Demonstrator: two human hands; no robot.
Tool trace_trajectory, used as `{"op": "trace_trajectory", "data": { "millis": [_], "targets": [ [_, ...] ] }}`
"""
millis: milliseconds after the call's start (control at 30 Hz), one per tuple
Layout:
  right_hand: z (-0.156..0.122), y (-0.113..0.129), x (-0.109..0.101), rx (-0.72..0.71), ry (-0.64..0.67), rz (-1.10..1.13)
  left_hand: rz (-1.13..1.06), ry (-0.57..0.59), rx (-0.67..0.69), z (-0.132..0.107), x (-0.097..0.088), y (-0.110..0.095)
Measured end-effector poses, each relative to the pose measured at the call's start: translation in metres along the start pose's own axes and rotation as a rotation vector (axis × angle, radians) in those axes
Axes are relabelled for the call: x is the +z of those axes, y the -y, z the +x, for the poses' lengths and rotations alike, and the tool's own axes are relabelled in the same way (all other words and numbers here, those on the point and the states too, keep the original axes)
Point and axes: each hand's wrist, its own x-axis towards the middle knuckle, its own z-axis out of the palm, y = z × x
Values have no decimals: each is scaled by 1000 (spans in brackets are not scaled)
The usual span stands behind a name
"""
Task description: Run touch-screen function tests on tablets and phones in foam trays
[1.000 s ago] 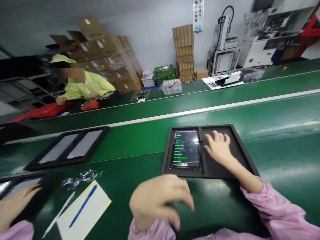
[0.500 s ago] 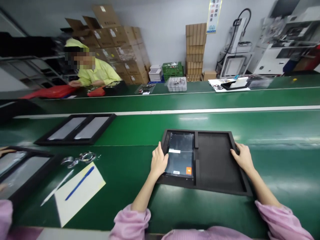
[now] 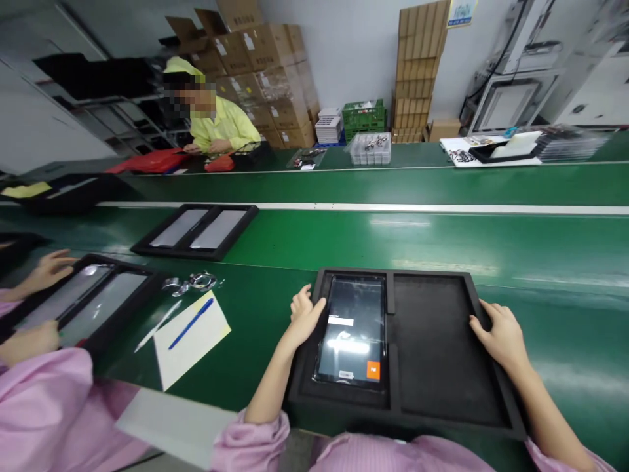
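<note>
Both my hands grip a black foam tray [image 3: 451, 354] with two compartments, close to the bench's front edge. My left hand [image 3: 303, 320] holds its left side, fingers curled outside the rim and thumb over it, near a tablet [image 3: 356, 328]. That tablet lies screen up in the left compartment. Its screen is lit, with a white box, an orange square at the lower right and a bright glare across it. Only bare black foam shows in the right compartment. My right hand [image 3: 502, 333] clasps the tray's right side, thumb on the rim.
Left of me lie a paper sheet [image 3: 189, 341] with a blue pen [image 3: 191, 324], a white stylus [image 3: 157, 326] and tape rolls [image 3: 201, 280]. A co-worker's hands rest at another tray [image 3: 105, 295]; a further tray [image 3: 196, 231] sits behind. Across the bench a person in yellow [image 3: 223, 121] works.
The tray, in both my hands, has come nearer to my body and the bench's front edge. My view has shifted left, showing more of the neighbouring co-worker's hands and sleeve.
</note>
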Motion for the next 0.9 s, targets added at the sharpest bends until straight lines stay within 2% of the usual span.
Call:
{"op": "trace_trajectory", "data": {
  "millis": [67, 167, 233, 300, 400, 467, 600, 700, 767, 900],
  "targets": [
    [12, 2, -7, 94, 147, -61, 44, 91, 244, 9, -3, -31],
    [34, 7, -14, 188, 368, -98, 118, 390, 640, 21, -4, -73],
    [44, 10, -13, 255, 389, -106, 228, 574, 775, 28, -3, -84],
    [47, 11, -8, 329, 336, -117, 359, 642, 780, 35, -2, -79],
    [44, 4, 4, 341, 261, -116, 480, 550, 636, 43, -5, -60],
    [41, -3, 9, 317, 232, -115, 480, 491, 613, 47, -9, -58],
    [40, -10, 12, 340, 243, -132, 333, 546, 768, 47, -6, -86],
    [40, -9, 9, 349, 263, -121, 365, 566, 856, 40, 6, -104],
    [40, -6, 6, 350, 276, -113, 409, 581, 874, 37, 10, -102],
    [39, -3, 2, 350, 292, -105, 425, 690, 810, 40, 6, -78]
  ]
}}
